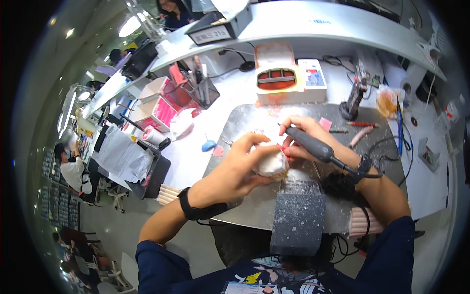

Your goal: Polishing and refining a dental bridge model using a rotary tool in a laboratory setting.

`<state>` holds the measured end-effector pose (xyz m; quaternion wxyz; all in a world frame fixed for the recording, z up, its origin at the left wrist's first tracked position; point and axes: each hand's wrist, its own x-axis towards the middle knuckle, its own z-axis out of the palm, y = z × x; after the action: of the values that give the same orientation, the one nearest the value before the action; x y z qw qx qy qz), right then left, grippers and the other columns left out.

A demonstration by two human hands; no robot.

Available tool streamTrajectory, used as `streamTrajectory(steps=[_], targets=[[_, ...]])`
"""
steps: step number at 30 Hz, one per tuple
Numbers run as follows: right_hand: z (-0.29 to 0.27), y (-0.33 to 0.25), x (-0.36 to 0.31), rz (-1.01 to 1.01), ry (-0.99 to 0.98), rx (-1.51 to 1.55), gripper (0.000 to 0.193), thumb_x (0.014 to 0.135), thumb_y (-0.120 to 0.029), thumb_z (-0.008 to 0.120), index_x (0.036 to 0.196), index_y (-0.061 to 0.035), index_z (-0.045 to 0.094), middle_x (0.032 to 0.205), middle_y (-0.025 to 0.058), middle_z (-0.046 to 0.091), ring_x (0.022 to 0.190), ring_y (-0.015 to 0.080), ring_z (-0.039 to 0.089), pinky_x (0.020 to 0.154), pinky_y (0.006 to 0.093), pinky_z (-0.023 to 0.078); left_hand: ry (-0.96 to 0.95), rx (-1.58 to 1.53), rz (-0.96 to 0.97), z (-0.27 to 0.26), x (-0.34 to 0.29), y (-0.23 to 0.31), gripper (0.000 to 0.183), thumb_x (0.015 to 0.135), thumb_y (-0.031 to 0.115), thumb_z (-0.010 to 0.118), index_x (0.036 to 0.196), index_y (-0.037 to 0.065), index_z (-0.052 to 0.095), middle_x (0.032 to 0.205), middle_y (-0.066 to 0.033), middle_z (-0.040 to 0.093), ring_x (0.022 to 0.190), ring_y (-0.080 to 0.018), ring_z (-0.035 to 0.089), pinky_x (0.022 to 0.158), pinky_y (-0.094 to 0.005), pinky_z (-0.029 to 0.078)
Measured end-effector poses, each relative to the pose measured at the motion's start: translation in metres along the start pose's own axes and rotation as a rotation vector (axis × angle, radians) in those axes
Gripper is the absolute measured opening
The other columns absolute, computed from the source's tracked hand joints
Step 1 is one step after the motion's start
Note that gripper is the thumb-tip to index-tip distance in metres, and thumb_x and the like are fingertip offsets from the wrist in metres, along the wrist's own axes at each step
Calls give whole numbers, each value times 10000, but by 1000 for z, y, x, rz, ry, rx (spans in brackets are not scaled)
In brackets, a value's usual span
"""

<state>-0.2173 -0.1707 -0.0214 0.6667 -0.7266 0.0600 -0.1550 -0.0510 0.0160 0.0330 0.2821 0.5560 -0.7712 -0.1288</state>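
Observation:
My left hand is closed around a white plaster dental model above the metal work surface. My right hand grips a dark grey corded handpiece like a pen. Its cable runs back over my right wrist. The handpiece's tip is hidden by my fingers. Something small and red shows between the right fingertips and the model, and the two hands almost meet there. A dust-specked dark grey block sits just below the model, at the near edge of the surface.
Behind the metal sheet stands an open box with a red insert. A black burner-like stand rises at the back right. A mesh pen holder, pink carton and tray of papers fill the left. Loose cables lie right.

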Motion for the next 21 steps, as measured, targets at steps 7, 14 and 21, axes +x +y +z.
streamTrajectory(steps=[7,14,21], targets=[[0,-4,2,-42,26,-320,257,846,-70,738,1060,-54,596,853,29,656,764,69,617,672,243,508,17,63,87,2,-5,-4,672,758,134,795,1379,140,537,1240,-173,515,1141,-363,494,1000,-453,373],[4,-8,0,17,5,-207,253,860,-37,738,1056,-43,578,891,31,674,827,76,654,715,235,532,82,10,111,5,-7,-3,645,772,152,798,1368,151,552,1236,-156,526,1124,-353,497,993,-465,367],[3,-5,-1,-6,-6,-242,275,854,-41,754,1065,-48,578,895,34,685,837,78,652,717,235,533,97,27,114,7,-8,-5,679,737,107,830,1359,145,561,1244,-144,519,1145,-333,500,994,-438,375]])
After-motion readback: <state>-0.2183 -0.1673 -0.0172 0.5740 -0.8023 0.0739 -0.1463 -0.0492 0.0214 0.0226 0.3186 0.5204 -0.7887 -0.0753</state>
